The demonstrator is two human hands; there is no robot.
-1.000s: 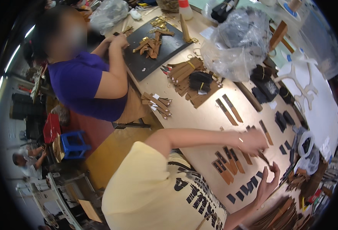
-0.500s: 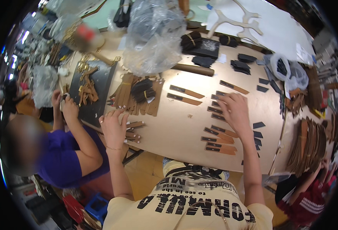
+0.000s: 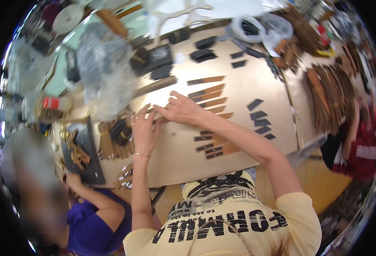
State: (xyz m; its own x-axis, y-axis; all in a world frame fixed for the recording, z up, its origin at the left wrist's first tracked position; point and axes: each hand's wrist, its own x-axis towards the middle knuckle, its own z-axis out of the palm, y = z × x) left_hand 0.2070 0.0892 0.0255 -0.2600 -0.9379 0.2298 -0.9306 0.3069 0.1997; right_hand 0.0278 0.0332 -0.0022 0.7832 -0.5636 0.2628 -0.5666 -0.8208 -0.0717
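Near the middle of the table my two hands meet over a brown leather strip [image 3: 164, 120], which they partly cover. My left hand [image 3: 144, 130] has its fingers bent at the strip's left end. From the right, my right hand [image 3: 183, 110] pinches the strip, its index finger and thumb beside the left fingertips. To the right, several tan leather strips with black end patches [image 3: 211, 92] lie in a slanting column, partly under my right forearm. Several loose black patches [image 3: 260, 115] lie farther right.
Bundled brown strips [image 3: 108, 141] lie left of my hands, beside a dark board [image 3: 85, 147] where a person in purple works. Behind are a large clear plastic bag [image 3: 105, 72], a wooden rod [image 3: 156, 86] and black pieces [image 3: 203, 55]. A brown strip stack [image 3: 331, 100] lies right.
My view has turned, shifting the table leftward in the picture. My right hand has left the strip column and come over to my left hand, at the two strips that lay apart.
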